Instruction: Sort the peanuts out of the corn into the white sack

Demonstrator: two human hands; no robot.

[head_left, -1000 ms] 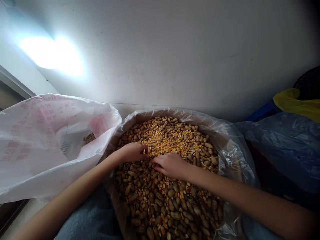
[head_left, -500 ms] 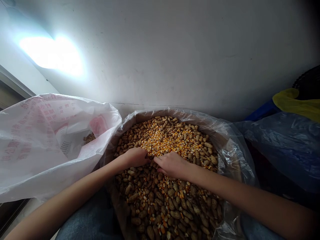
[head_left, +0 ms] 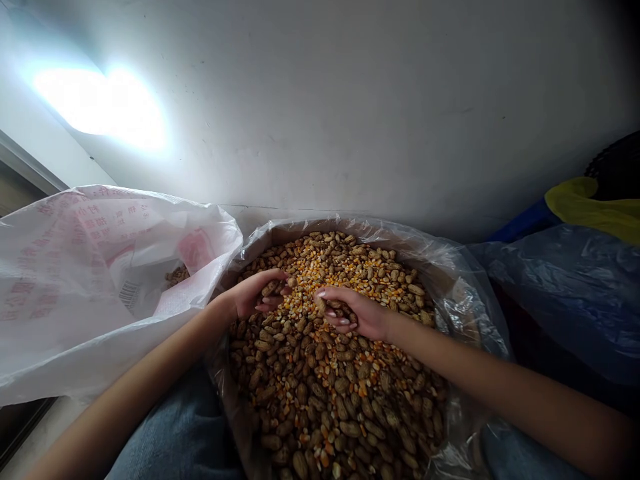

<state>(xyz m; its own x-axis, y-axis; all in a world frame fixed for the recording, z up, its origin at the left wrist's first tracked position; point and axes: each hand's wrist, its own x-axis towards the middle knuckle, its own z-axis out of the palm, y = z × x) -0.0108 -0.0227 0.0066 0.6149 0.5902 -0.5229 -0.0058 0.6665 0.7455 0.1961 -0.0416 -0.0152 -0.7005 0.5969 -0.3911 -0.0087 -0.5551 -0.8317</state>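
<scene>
My left hand cups a few peanuts, and my right hand curls around a single peanut just beside it. Below both hands lies a heap of peanuts and corn kernels in a plastic-lined box. A white printed sack sits left of my left hand, a blue plastic bag right of my right.

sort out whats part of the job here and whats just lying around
Part of the job:
- left hand and right hand, cupped around tan in-shell peanuts
- yellow corn kernels
- brown cardboard box lined with clear plastic

Just lying around:
- white plastic sack with pink print
- crumpled blue plastic bag
- crumpled yellow sheet
</scene>
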